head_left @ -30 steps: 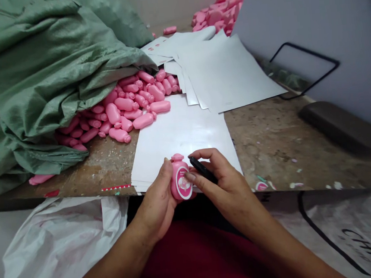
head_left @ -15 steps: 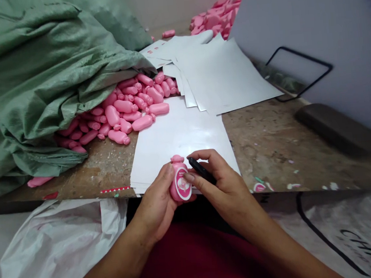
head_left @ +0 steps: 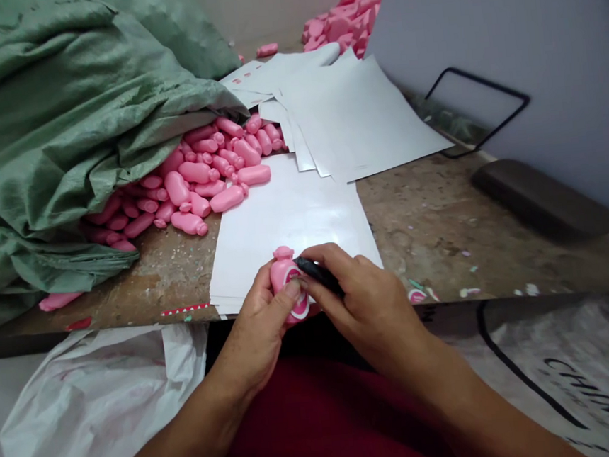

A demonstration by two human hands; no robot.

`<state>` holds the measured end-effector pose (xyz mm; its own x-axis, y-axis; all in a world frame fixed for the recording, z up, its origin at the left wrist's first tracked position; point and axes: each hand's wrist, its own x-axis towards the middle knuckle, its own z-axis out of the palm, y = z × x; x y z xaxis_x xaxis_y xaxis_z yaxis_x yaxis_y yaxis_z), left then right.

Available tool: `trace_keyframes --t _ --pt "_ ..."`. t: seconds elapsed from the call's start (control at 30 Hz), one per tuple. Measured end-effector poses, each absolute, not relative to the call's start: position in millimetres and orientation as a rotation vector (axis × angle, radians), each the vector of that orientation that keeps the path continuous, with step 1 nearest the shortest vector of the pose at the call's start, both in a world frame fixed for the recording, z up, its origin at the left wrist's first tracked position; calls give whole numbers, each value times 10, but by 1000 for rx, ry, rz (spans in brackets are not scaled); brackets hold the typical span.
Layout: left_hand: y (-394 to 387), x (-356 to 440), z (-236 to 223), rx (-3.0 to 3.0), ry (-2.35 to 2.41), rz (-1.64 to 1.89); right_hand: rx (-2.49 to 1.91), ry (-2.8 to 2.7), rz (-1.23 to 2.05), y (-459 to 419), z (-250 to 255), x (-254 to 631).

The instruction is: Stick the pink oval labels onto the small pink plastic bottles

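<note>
Between my hands is a small pink bottle, upright and tilted slightly, with an oval pink-and-white label on its front. My left hand is wrapped round the bottle, its thumb pressed on the label. My right hand is closed on a black pen-like tool whose end points at the bottle's neck. The right thumb touches the label's edge. Under and behind the bottle lies a stack of white sheets.
At left, several pink bottles spill from a green sack. More sheets lie behind, with a pink heap beyond. A dark brown block sits at right. White bags hang below the table's front edge.
My left thumb has moved from the bottle's side onto the label, covering part of it. My right hand and the black tool have come closer to the bottle. The view has shifted slightly.
</note>
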<state>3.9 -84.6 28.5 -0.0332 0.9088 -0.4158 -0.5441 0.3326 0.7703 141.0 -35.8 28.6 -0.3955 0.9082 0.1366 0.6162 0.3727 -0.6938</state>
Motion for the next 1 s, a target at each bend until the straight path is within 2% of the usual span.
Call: trace_keyframes --t 0.07,0.13,0.33,0.53,0.7,0.8,1.0 --pt "-848 30 276 426 1066 1205 -1354 -2176 636 -327 273 1464" --pt "-849 13 277 409 1048 1168 -1372 -2143 655 -286 272 1525" --pt "-866 -44 322 380 1023 1106 -1204 -1786 1165 -212 316 1569" --pt "-898 -45 335 392 985 1060 -1145 -1576 1500 -263 212 1463" --pt "-947 -79 280 482 1008 991 -1112 -1599 1452 -223 124 1380" --pt "-1111 -370 293 587 1138 890 -1113 -1616 1400 -144 138 1412" --pt "-1860 -1517 490 902 1906 555 -1262 -2056 944 -42 51 1634"
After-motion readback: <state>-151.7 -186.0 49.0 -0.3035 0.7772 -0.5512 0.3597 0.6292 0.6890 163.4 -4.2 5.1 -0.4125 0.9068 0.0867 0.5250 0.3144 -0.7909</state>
